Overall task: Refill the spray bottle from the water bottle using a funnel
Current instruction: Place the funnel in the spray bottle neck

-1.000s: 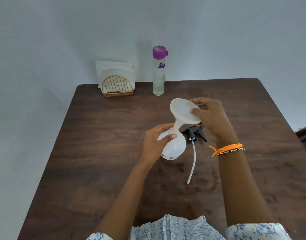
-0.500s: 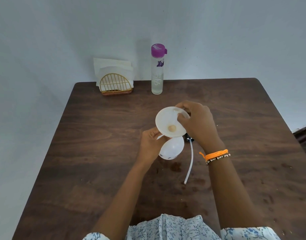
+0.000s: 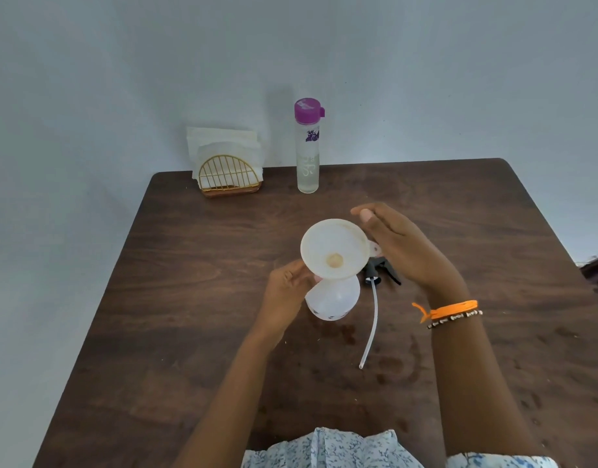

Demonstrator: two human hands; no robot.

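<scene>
Head view: spray bottle (image 3: pixel 334 300) stands on the bench (image 3: pixel 189 298) near its middle, round, translucent white, cap off. Funnel (image 3: pixel 334 248) sits in its neck, wide mouth up, roughly level, small tab on the right rim. Seating depth of the spout is hidden under the funnel bowl.

Left hand (image 3: pixel 285 292) grips the bottle at its left shoulder, fingers curled round it just under the funnel rim. Right hand (image 3: pixel 402 244) is just beside the funnel's right edge, fingers straight and loose, holding nothing; whether it touches the rim I cannot tell.

Handling, judged: bottle is thin plastic and apparently empty, so light, easy to tip, likely to dent if squeezed. Best hold is low on the body or at the neck. Funnel is stiff, light, top-heavy in the neck; steady it by the rim or tab while pouring.

Sprayer head (image 3: pixel 380 270), black, lies on the bench right of the bottle, its dip tube (image 3: pixel 370 327) trailing toward the person.

Water bottle (image 3: pixel 307 146) stands capped at the far edge, well apart, clear and tall; looks smooth, possibly slippery. Take it mid-body. Napkin holder (image 3: pixel 228 173) stands to its left.
</scene>
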